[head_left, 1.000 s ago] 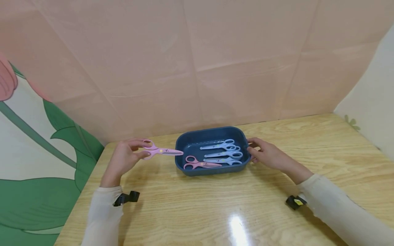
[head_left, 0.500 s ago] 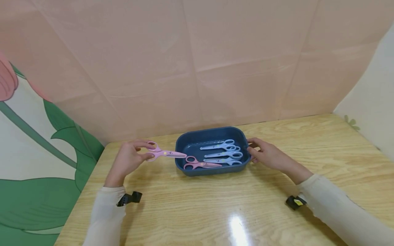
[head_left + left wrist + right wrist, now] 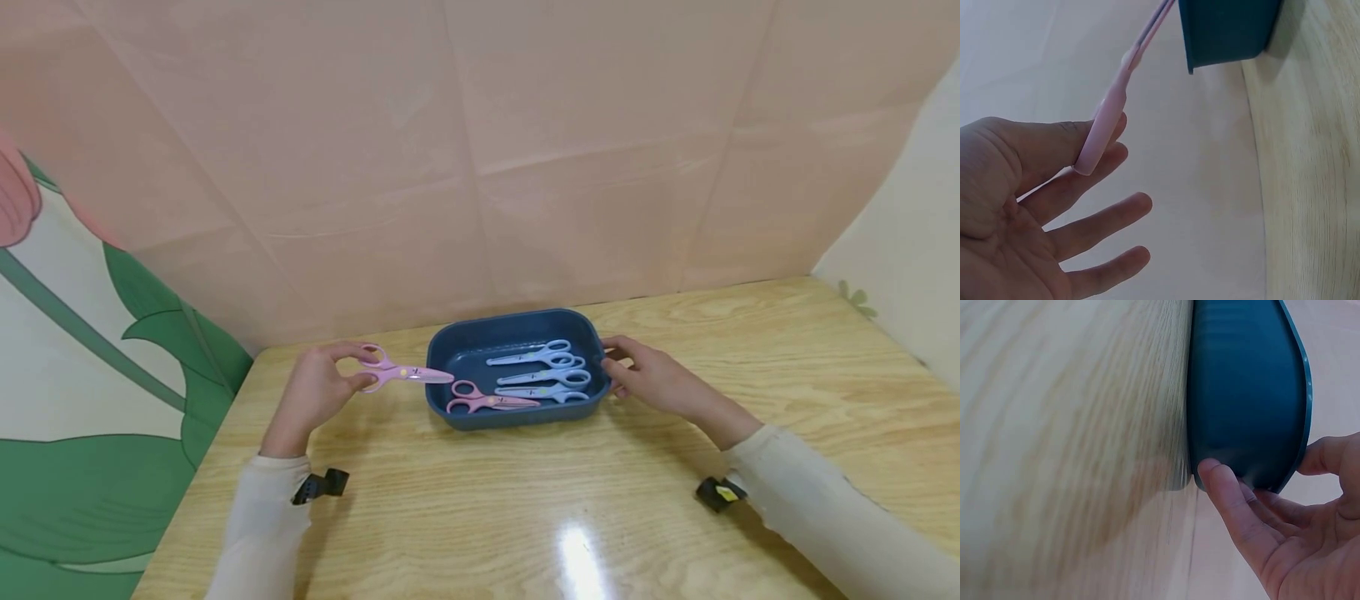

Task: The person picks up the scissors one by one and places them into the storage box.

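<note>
My left hand (image 3: 316,390) pinches a pair of pink scissors (image 3: 408,373) by the handle loops, between thumb and forefinger. The other fingers of that hand stand spread apart in the left wrist view. The scissors' blades point right, with their tip over the left rim of a dark blue plastic bin (image 3: 495,422). My right hand (image 3: 651,377) holds the bin's right end, thumb at the rim and fingers against the outer wall (image 3: 1241,394). Inside the bin lie several light blue scissors (image 3: 545,375), on the right, and pink scissors (image 3: 491,401) at the front left.
The bin stands on a wood-grain table (image 3: 465,508), near the pink-covered wall (image 3: 480,167) behind it. A painted wall (image 3: 90,400) borders the table on the left, and a pale wall (image 3: 907,250) on the right. Each wrist wears a small black camera (image 3: 335,482).
My left hand has shifted slightly right and down with the pink scissors, so their tip reaches a little further over the bin's left rim. The right hand and the bin have stayed put.
</note>
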Action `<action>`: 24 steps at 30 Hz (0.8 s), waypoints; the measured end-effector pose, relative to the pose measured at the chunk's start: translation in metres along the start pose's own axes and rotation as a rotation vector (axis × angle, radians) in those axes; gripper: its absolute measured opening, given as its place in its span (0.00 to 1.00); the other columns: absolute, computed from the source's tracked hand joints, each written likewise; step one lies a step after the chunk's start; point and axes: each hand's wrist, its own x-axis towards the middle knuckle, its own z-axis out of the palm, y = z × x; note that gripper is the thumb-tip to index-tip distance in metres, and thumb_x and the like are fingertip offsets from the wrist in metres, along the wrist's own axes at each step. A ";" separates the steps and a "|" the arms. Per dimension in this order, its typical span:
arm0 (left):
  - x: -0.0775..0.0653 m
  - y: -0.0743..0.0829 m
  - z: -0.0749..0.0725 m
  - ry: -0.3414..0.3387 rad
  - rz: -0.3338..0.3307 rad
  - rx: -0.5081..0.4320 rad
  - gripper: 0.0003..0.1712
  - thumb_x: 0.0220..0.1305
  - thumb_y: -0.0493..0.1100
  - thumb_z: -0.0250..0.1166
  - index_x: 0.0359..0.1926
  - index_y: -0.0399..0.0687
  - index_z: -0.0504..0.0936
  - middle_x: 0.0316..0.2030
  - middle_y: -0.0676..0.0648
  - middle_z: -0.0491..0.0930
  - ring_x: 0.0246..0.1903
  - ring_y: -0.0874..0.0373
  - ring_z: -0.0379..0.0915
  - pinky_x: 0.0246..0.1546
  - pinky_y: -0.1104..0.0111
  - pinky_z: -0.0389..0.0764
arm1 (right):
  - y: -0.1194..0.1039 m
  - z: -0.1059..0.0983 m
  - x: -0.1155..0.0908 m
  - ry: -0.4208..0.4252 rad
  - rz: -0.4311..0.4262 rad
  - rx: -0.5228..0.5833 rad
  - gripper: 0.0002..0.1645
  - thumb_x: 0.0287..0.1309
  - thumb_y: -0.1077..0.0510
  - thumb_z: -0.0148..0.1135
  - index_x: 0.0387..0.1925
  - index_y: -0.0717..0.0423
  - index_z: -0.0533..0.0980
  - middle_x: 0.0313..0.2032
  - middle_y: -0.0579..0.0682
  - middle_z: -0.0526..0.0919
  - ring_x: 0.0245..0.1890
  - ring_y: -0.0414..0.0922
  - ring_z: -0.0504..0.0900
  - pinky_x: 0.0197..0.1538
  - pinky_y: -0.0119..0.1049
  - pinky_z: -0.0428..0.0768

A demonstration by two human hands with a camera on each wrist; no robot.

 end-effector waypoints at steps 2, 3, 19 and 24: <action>0.000 0.000 0.001 -0.001 0.003 0.017 0.10 0.53 0.37 0.76 0.38 0.48 0.90 0.51 0.48 0.87 0.36 0.52 0.82 0.27 0.71 0.68 | 0.000 0.000 0.000 0.002 0.000 -0.002 0.30 0.76 0.53 0.48 0.70 0.65 0.60 0.59 0.70 0.74 0.36 0.45 0.84 0.42 0.41 0.86; 0.000 0.001 0.002 -0.003 0.003 0.026 0.10 0.53 0.37 0.76 0.38 0.48 0.89 0.51 0.49 0.86 0.28 0.56 0.78 0.23 0.72 0.64 | 0.000 0.000 0.000 0.002 0.000 -0.003 0.30 0.76 0.53 0.48 0.70 0.65 0.60 0.59 0.70 0.74 0.36 0.45 0.84 0.43 0.41 0.86; 0.001 0.006 0.012 -0.050 0.002 0.049 0.08 0.57 0.39 0.74 0.38 0.47 0.84 0.52 0.45 0.86 0.17 0.63 0.55 0.21 0.72 0.62 | -0.002 0.000 0.000 -0.002 -0.003 -0.009 0.30 0.76 0.54 0.47 0.70 0.66 0.59 0.59 0.71 0.74 0.37 0.45 0.84 0.42 0.42 0.86; 0.002 0.006 0.014 -0.038 0.032 0.027 0.08 0.54 0.38 0.76 0.35 0.48 0.87 0.54 0.46 0.85 0.22 0.56 0.69 0.24 0.67 0.70 | -0.002 0.000 -0.001 0.001 0.009 -0.012 0.30 0.76 0.54 0.47 0.71 0.65 0.59 0.59 0.70 0.74 0.37 0.45 0.85 0.42 0.41 0.86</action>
